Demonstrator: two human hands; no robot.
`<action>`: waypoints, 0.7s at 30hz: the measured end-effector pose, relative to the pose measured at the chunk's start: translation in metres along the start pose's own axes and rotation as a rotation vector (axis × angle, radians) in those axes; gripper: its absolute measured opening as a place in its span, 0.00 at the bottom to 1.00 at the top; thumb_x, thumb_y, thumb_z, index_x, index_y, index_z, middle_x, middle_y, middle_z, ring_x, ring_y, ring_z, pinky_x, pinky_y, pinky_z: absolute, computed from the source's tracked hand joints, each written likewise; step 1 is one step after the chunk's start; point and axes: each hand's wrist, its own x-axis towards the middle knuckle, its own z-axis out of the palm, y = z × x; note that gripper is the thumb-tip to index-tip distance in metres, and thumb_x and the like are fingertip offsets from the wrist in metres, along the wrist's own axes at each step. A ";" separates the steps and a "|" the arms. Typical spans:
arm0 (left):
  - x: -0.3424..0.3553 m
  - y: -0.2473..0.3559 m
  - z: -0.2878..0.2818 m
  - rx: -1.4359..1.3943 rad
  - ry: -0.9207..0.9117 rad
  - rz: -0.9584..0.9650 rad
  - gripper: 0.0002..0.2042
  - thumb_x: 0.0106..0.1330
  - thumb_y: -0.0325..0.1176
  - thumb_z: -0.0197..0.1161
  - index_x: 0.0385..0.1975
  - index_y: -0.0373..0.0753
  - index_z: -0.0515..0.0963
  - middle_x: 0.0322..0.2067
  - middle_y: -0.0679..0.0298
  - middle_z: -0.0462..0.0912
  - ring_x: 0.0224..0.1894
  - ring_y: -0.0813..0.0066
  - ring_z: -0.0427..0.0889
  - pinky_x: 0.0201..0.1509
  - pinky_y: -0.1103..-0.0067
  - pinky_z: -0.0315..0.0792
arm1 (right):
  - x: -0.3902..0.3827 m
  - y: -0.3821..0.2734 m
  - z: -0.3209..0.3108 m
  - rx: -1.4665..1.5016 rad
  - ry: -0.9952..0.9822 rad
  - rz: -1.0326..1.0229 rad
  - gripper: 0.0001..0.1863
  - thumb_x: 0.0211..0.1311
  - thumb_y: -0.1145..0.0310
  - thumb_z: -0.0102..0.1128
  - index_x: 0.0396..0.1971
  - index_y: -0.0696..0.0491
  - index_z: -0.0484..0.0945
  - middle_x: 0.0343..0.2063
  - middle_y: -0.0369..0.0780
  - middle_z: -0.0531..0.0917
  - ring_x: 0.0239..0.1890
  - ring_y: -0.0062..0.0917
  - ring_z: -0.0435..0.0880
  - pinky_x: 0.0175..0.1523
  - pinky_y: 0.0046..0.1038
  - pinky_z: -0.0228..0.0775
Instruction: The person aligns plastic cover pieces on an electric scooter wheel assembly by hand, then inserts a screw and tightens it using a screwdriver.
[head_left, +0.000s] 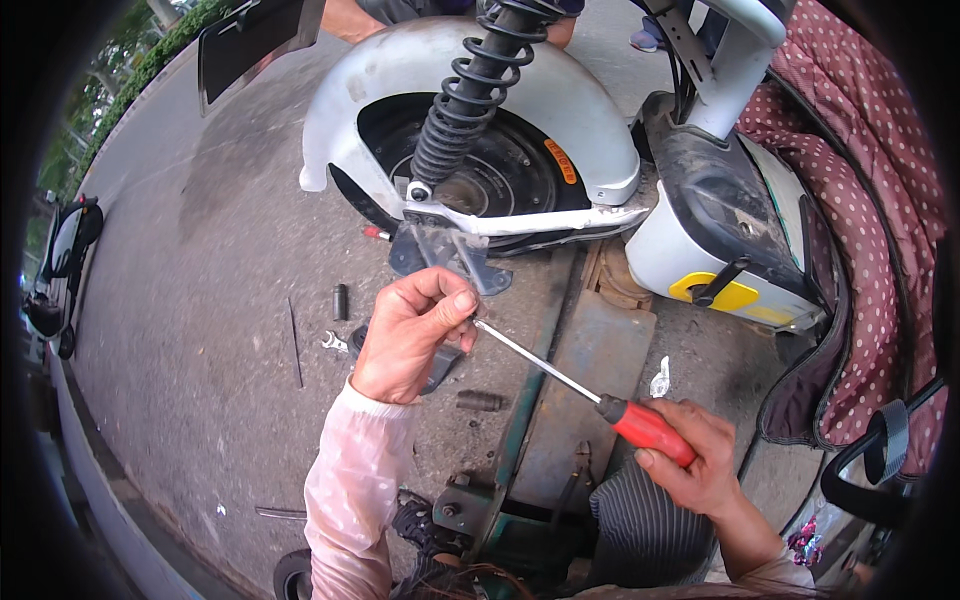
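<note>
My right hand [705,455] is wrapped round the red handle of a screwdriver [645,430], whose metal shaft slants up and left. At its tip, my left hand [410,335] is closed in a pinch of thumb and forefinger. Something small and dark shows at those fingertips, too small to name. Just beyond the left hand, a dark plastic bracket [420,252] hangs below the scooter's wheel. Above it rise a black coil-spring shock absorber [472,95] and a silver-white rear fender [335,120].
On the pavement left lie a black socket [340,302], a wrench [335,342] and a thin rod [295,342]; another dark socket [481,400] lies closer. A rusty metal plate [590,375] is under the screwdriver. A polka-dot cover [880,180] drapes at right. Another person's arm [348,20] shows behind the fender.
</note>
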 end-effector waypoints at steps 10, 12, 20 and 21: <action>0.004 0.010 -0.005 0.185 -0.104 -0.140 0.07 0.60 0.32 0.60 0.26 0.35 0.73 0.23 0.68 0.74 0.23 0.81 0.75 0.28 0.87 0.68 | -0.001 0.001 -0.004 0.031 0.003 0.044 0.21 0.42 0.70 0.66 0.40 0.60 0.75 0.23 0.44 0.78 0.21 0.31 0.78 0.28 0.24 0.68; 0.004 0.009 -0.008 0.153 -0.108 -0.155 0.08 0.61 0.32 0.59 0.26 0.35 0.73 0.23 0.68 0.74 0.23 0.80 0.76 0.28 0.86 0.70 | 0.001 0.001 -0.003 0.097 0.011 0.064 0.20 0.43 0.71 0.66 0.39 0.60 0.75 0.24 0.44 0.79 0.23 0.30 0.79 0.30 0.23 0.69; 0.009 0.014 0.009 0.229 -0.047 -0.104 0.06 0.60 0.28 0.59 0.26 0.33 0.72 0.20 0.65 0.75 0.22 0.78 0.77 0.28 0.84 0.72 | -0.018 -0.015 0.015 0.463 -0.005 0.521 0.16 0.52 0.68 0.62 0.39 0.60 0.74 0.24 0.39 0.77 0.24 0.20 0.77 0.30 0.21 0.68; 0.007 0.016 0.010 0.256 0.011 -0.124 0.06 0.59 0.27 0.59 0.26 0.32 0.72 0.20 0.65 0.75 0.21 0.78 0.76 0.27 0.85 0.71 | -0.023 -0.017 0.022 0.580 -0.049 0.612 0.16 0.55 0.66 0.61 0.39 0.59 0.73 0.22 0.37 0.76 0.22 0.18 0.76 0.27 0.20 0.67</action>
